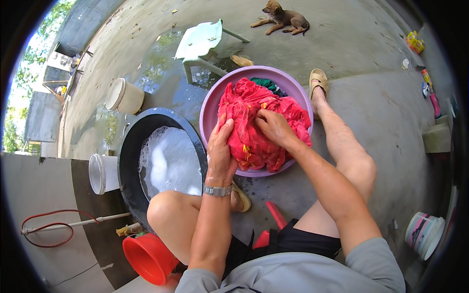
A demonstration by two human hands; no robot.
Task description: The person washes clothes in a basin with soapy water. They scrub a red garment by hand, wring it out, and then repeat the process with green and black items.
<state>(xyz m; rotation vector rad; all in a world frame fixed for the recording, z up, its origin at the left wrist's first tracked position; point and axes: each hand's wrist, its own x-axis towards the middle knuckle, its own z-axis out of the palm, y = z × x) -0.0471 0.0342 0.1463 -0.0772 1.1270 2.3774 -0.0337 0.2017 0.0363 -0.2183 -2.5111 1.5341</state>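
A bunched red cloth with yellow marks (pixel 249 135) lies in a purple plastic basin (pixel 208 106) before me. My left hand (pixel 221 154), a metal-banded watch at its wrist, grips the cloth's left side, thumb on top and fingers hidden behind. My right hand (pixel 274 126) pinches a fold near the middle. Dark green cloth (pixel 264 83) shows at the basin's far rim, behind the red. Left of the basin, a large black tub (pixel 128 146) holds water topped with white suds (pixel 168 157).
Pale buckets (pixel 126 97) (pixel 104 174) stand left of the tub, a red bucket (pixel 146 258) below it. A light green plastic chair (pixel 199 40) and a brown dog (pixel 285 18) are beyond the basin. At right are a concrete block (pixel 436 134) and a striped bucket (pixel 421 234).
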